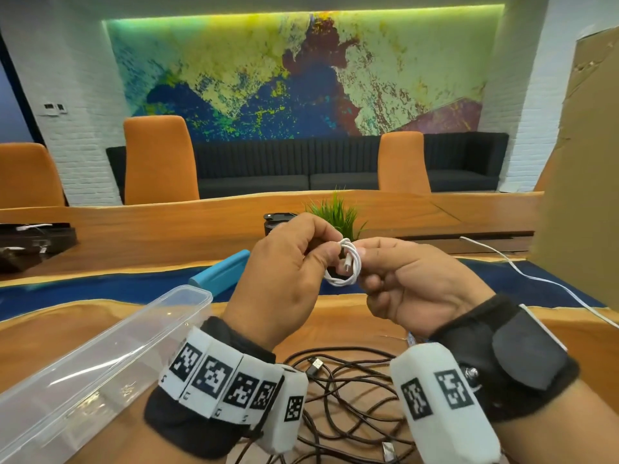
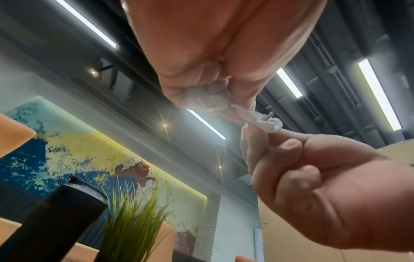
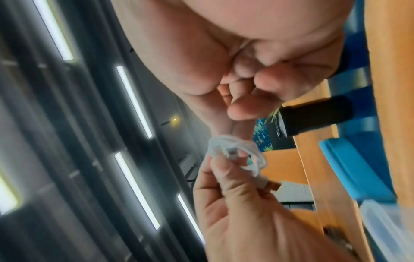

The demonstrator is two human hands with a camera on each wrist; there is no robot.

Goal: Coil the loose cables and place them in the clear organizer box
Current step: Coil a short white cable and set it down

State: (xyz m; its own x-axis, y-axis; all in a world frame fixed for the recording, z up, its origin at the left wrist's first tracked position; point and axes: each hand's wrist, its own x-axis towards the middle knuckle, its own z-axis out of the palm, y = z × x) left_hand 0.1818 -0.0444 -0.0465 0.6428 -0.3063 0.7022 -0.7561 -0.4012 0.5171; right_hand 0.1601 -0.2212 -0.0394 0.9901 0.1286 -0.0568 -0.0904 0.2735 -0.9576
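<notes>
So far I have one cable wound: a small white cable coil [image 1: 346, 262] sits between my two hands, raised above the wooden table [image 1: 351, 323] and up to the right of the clear organizer box [image 1: 100, 356]. My left hand [image 1: 284, 279] pinches the left side of the loops with thumb and forefinger, the other fingers curled in; my right hand [image 1: 412, 286] pinches the right side the same way. A connector end shows inside the loops, and in the right wrist view another plug pokes out by my left thumb, so I judge the winding close to finished, perhaps with the tail yet to be tucked.

Nothing is in the box yet as far as I can see: it lies open on the table, long and narrow, and its transparent walls show only wood beneath.

Left to do: a tangle of dark brown cables [image 1: 348, 390] lies loose on the table just right of the box, under my wrists. I cannot tell whether it is one long cable or two; the strands cross too much, though at least two plugs show. One more white cable [image 1: 522, 272] trails loose, far right of the box.

Count: one box, one coiled white cable, one loose white cable, one dark tangle. Beyond the box lie a blue case [image 1: 221, 272], a black cylinder [image 1: 273, 222] and one green plant [image 1: 338, 212].
</notes>
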